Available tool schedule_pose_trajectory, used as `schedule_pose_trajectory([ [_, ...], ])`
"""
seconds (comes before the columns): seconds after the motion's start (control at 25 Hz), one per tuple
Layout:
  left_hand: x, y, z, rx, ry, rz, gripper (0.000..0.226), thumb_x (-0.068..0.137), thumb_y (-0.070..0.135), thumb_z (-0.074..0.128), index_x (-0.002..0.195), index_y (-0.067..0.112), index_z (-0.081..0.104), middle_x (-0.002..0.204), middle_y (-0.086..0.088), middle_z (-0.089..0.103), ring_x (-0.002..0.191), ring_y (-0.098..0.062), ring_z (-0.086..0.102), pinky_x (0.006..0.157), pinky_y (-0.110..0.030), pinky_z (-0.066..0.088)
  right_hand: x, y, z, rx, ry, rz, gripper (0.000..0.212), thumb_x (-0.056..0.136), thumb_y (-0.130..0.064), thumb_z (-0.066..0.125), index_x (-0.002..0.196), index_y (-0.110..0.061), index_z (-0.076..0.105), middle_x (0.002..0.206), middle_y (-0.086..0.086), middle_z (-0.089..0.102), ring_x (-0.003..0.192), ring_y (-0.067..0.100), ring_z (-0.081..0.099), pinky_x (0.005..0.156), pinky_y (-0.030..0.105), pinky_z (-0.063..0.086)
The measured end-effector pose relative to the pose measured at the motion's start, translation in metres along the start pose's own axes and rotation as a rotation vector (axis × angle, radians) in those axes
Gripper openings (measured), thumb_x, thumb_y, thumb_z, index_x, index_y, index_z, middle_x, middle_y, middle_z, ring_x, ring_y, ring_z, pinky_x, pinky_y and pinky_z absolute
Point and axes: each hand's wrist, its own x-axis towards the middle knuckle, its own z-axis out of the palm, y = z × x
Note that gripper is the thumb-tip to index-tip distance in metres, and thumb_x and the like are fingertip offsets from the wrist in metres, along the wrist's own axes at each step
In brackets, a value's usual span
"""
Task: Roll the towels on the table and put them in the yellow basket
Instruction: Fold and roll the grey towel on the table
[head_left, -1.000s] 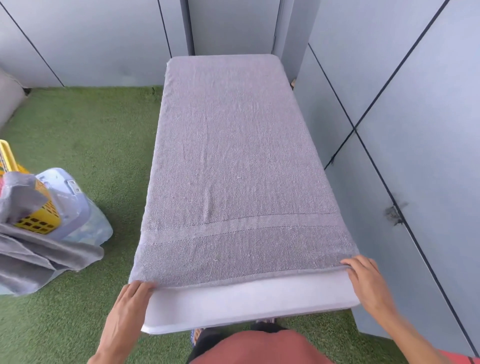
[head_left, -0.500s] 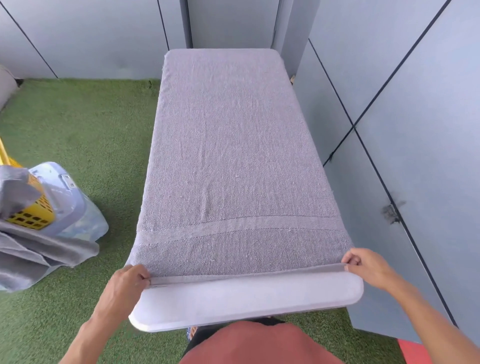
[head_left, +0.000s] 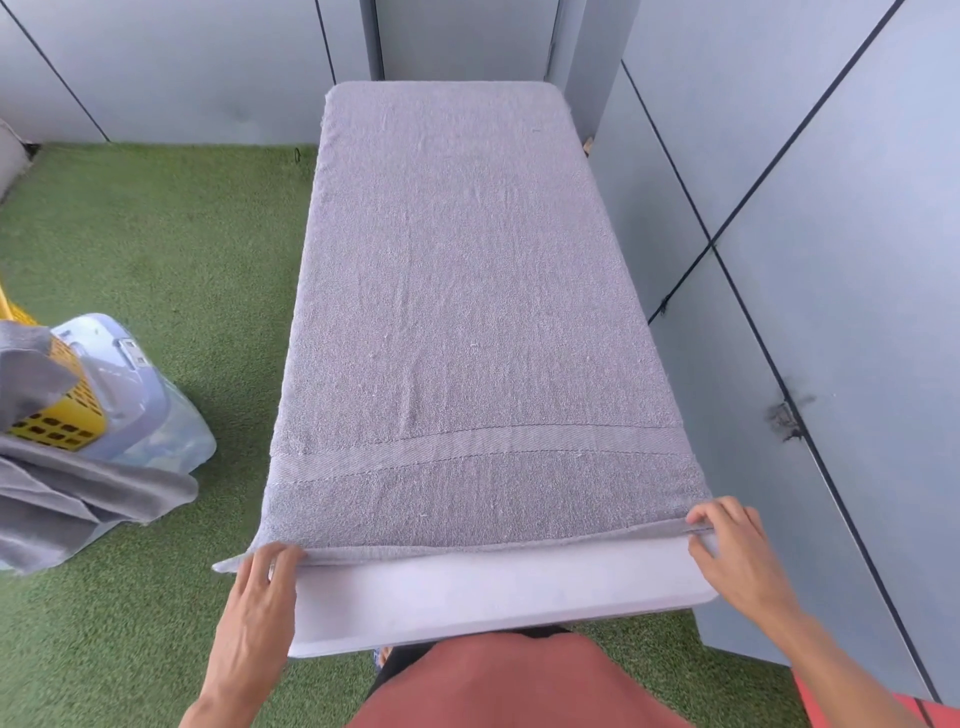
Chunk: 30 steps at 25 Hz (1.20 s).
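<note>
Basket: I see the yellow perforated plastic basket (head_left: 57, 410) far left of my left hand (head_left: 260, 597), cut by the frame edge and half covered by draped grey towels (head_left: 78, 493).
Table: mostly under the spread towel.

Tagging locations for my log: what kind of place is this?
Probably a home balcony or terrace corner: artificial grass on the floor, grey wall panels, and a narrow table under a towel.

Both bare forearms reach forward, well apart. The left hand (head_left: 260, 587) lies knuckles-up, fingers pinching. The right hand (head_left: 730, 545) curls its fingers and thumb in a pinch.
</note>
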Motion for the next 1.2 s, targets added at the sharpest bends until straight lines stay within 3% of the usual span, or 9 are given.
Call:
schedule_pose_trajectory([
  [0.2,0.007,-0.006,-0.001,-0.005,-0.029,-0.082,0.054,0.067,-0.021,0.065,0.112,0.007,0.056,0.108,-0.007,0.053,0.098,-0.029,0.049,0.069,-0.044,0.054,0.010,0.002,0.002,-0.058,0.042,-0.054,0.021,0.081,0.006,0.065,0.097,-0.006,0.068,0.095,0.005,0.065,0.088,0.029,0.058,0.081,0.039,0.047],
  [0.32,-0.002,-0.023,-0.002,-0.047,-0.063,-0.027,0.053,0.067,-0.020,0.067,0.112,0.007,0.061,0.102,-0.001,0.058,0.091,-0.019,0.049,0.073,-0.037,0.051,0.004,0.018,0.004,-0.050,0.026,-0.072,0.024,0.078,0.012,0.066,0.095,-0.005,0.071,0.088,0.005,0.067,0.084,0.030,0.063,0.076,0.031,0.045],
  [0.44,-0.009,-0.030,-0.011,-0.103,-0.108,0.016,0.044,0.067,-0.019,0.071,0.099,0.010,0.068,0.090,0.004,0.062,0.078,-0.013,0.049,0.063,-0.027,0.046,0.003,0.030,-0.006,-0.017,-0.057,-0.096,0.022,0.077,0.012,0.069,0.089,-0.006,0.074,0.084,0.004,0.069,0.080,0.029,0.067,0.069,0.027,0.044],
  [0.6,0.032,-0.026,-0.032,-0.287,-0.274,-0.262,0.022,0.083,-0.001,0.067,0.082,0.021,0.071,0.077,0.010,0.065,0.074,-0.011,0.064,0.065,-0.022,0.047,0.038,0.015,-0.033,0.109,-0.326,0.098,0.011,0.081,-0.002,0.071,0.082,-0.014,0.072,0.073,-0.006,0.070,0.070,0.009,0.065,0.060,0.011,0.041],
  [0.76,0.062,-0.031,-0.036,-0.260,-0.380,-0.320,0.025,0.077,0.003,0.074,0.069,0.025,0.067,0.074,0.009,0.067,0.070,-0.007,0.064,0.066,-0.025,0.051,0.065,0.003,-0.041,0.148,-0.414,0.266,0.018,0.073,-0.002,0.078,0.067,-0.016,0.068,0.051,-0.007,0.063,0.046,0.009,0.059,0.050,0.018,0.042],
  [0.88,0.056,-0.025,-0.037,-0.182,-0.278,-0.293,0.027,0.076,0.003,0.076,0.064,0.024,0.063,0.075,0.006,0.060,0.064,-0.009,0.059,0.055,-0.024,0.045,0.057,-0.002,-0.035,0.137,-0.245,0.225,0.030,0.069,0.002,0.077,0.062,-0.023,0.060,0.062,-0.003,0.055,0.057,0.012,0.054,0.054,0.020,0.036],
  [0.96,0.038,-0.013,-0.030,-0.115,-0.169,-0.263,0.018,0.080,-0.001,0.069,0.075,0.016,0.065,0.078,0.004,0.057,0.064,-0.013,0.056,0.053,-0.028,0.047,0.041,-0.005,-0.021,0.121,-0.122,0.126,0.038,0.073,0.007,0.070,0.063,-0.027,0.055,0.068,-0.004,0.053,0.062,0.011,0.053,0.057,0.021,0.037],
  [1.08,0.001,0.001,-0.009,-0.045,-0.073,-0.166,0.030,0.078,-0.011,0.062,0.101,0.008,0.059,0.098,-0.006,0.055,0.088,-0.024,0.049,0.064,-0.038,0.052,0.010,-0.002,0.001,0.108,-0.051,0.019,0.032,0.077,0.006,0.066,0.084,-0.025,0.059,0.089,-0.006,0.056,0.081,0.012,0.057,0.076,0.026,0.043],
  [1.2,-0.015,-0.001,0.002,-0.054,-0.037,-0.118,0.048,0.075,-0.014,0.062,0.117,0.006,0.052,0.117,-0.017,0.047,0.104,-0.034,0.045,0.074,-0.051,0.052,0.001,0.005,0.007,0.022,0.005,-0.059,0.033,0.072,0.000,0.073,0.099,-0.013,0.062,0.102,-0.002,0.055,0.101,0.020,0.048,0.091,0.028,0.034],
])
